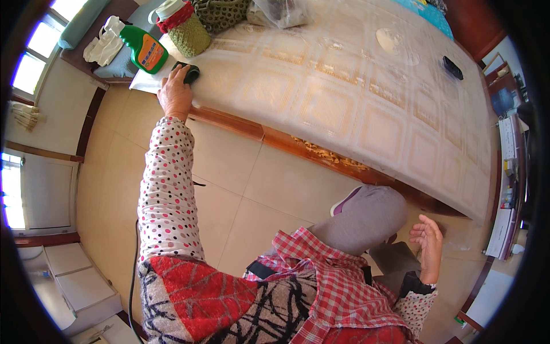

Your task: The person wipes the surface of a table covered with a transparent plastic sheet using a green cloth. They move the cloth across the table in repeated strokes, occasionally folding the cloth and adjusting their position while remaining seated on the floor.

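At the table's left corner, my left hand point(175, 91) reaches out and grips a dark green scouring pad or folded cloth point(191, 74), pressed on the tabletop. The fingers hide part of it. Right beside it is a green spray bottle point(148, 52) with a white trigger head and an orange label bearing writing. A lidded jar in a green and red knitted cover point(185, 38) stands just behind. My right hand point(427, 241) hangs in the air near the table's front right corner, holding nothing, its fingers slightly bent. A clear plastic cover lies over the patterned tablecloth point(322, 101).
A green openwork bag point(221, 15) and a clear plastic bag point(281, 13) sit along the table's back edge. A small black object point(453, 68) lies at the right. Carved wooden trim point(326, 152) runs below the tabletop. A dark cable point(134, 275) crosses the tiled floor point(223, 172).
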A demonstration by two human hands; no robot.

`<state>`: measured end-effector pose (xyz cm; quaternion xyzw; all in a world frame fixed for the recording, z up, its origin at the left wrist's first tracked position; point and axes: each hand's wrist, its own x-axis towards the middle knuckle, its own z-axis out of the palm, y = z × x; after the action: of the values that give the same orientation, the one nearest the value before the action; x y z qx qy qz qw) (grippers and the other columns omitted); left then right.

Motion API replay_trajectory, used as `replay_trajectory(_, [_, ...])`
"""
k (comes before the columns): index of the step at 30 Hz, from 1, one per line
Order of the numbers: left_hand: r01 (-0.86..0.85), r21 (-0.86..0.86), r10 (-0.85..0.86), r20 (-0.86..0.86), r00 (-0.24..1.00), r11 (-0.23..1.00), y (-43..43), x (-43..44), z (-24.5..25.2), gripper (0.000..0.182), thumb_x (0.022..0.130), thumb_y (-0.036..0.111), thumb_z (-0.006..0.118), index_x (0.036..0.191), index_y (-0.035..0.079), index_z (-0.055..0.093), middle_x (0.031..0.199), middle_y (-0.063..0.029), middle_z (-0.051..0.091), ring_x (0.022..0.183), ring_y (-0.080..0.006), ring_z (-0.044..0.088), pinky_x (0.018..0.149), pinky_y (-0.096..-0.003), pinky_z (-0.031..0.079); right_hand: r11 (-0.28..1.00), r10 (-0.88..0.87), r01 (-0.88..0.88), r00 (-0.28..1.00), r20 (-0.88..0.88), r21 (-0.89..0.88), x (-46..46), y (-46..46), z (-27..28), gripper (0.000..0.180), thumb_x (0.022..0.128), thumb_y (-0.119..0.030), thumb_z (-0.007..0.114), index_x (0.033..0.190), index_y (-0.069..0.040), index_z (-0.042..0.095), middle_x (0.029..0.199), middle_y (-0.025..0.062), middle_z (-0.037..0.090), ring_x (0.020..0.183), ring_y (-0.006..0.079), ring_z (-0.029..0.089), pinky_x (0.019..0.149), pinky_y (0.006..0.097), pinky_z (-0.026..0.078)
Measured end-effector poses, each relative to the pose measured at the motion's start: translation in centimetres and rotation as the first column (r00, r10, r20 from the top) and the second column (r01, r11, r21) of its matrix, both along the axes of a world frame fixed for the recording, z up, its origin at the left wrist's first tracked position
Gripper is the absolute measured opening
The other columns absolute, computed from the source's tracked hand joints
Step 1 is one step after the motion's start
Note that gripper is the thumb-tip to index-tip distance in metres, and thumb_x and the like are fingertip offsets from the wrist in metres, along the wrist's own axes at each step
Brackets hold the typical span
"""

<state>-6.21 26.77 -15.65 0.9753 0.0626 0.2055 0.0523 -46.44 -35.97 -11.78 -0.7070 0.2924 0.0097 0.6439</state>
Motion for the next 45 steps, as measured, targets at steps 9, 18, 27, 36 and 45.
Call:
replay_trajectory(9, [0.056, -0.189, -0.006, 0.256, 0.967, 0.98, -5.9, -5.3, -2.3, 0.061, 0.077, -0.003, 0.061, 0.133, 0.019, 0.064, 0.146, -0.0073, 0.057, 0.115, -0.0373, 0.056, 0.103, -0.0433, 0.047, 0.998, -0.015, 0.013, 0.999, 0.034, 0.059, -3.2, -3.0, -2.4, 0.039, 0.104, -0.027, 0.057, 0.133, -0.002, 0.061, 0.102, 0.0087, 0.067, 0.09, 0.0168, 0.065, 0.073, 0.0292, 0.055])
replay_trajectory(18, [0.402, -0.579, -0.128, 0.455, 0.881, 0.709, -12.2, -13.3, -2.4, 0.054, 0.082, -0.014, 0.056, 0.129, 0.011, 0.066, 0.132, -0.0131, 0.059, 0.119, -0.0316, 0.059, 0.104, -0.0384, 0.047, 0.979, -0.126, 0.134, 0.99, -0.057, 0.152, -7.3, -5.2, -6.3, 0.041, 0.103, -0.032, 0.059, 0.132, -0.004, 0.06, 0.102, 0.0094, 0.068, 0.087, 0.018, 0.067, 0.069, 0.0312, 0.056])
replay_trajectory(27, [-0.072, -0.772, 0.563, 0.394, 0.726, 0.632, 4.0, -2.8, 0.5, 0.042, 0.089, 0.01, 0.069, 0.131, 0.01, 0.063, 0.122, -0.0212, 0.059, 0.111, -0.0384, 0.061, 0.098, -0.0454, 0.048, 0.985, -0.121, 0.136, 0.984, -0.133, 0.111, -6.9, -4.3, -6.5, 0.041, 0.102, -0.033, 0.061, 0.13, -0.004, 0.061, 0.098, 0.0082, 0.068, 0.084, 0.0169, 0.068, 0.065, 0.0307, 0.057])
replay_trajectory(36, [-0.456, -0.633, 0.53, -0.085, 0.844, 0.625, 1.1, 0.6, -1.8, 0.063, 0.096, 0.037, 0.06, 0.146, 0.005, 0.041, 0.141, -0.0364, 0.041, 0.123, -0.0537, 0.053, 0.104, -0.0539, 0.047, 0.995, -0.067, 0.081, 0.979, -0.191, 0.065, -5.2, -3.7, -5.8, 0.039, 0.103, -0.03, 0.059, 0.13, -0.002, 0.061, 0.099, 0.0093, 0.07, 0.083, 0.0176, 0.069, 0.067, 0.031, 0.058])
replay_trajectory(45, [-0.384, -0.537, 0.383, -0.119, 0.916, 0.751, -5.7, -4.0, -0.9, 0.056, 0.096, 0.035, 0.055, 0.131, -0.007, 0.044, 0.127, -0.0387, 0.052, 0.111, -0.0544, 0.06, 0.099, -0.056, 0.049, 0.999, 0.005, 0.002, 0.99, -0.144, 0.05, -2.5, -4.5, -6.1, 0.037, 0.104, -0.028, 0.058, 0.129, -0.001, 0.062, 0.1, 0.0086, 0.069, 0.086, 0.0166, 0.068, 0.07, 0.03, 0.057])
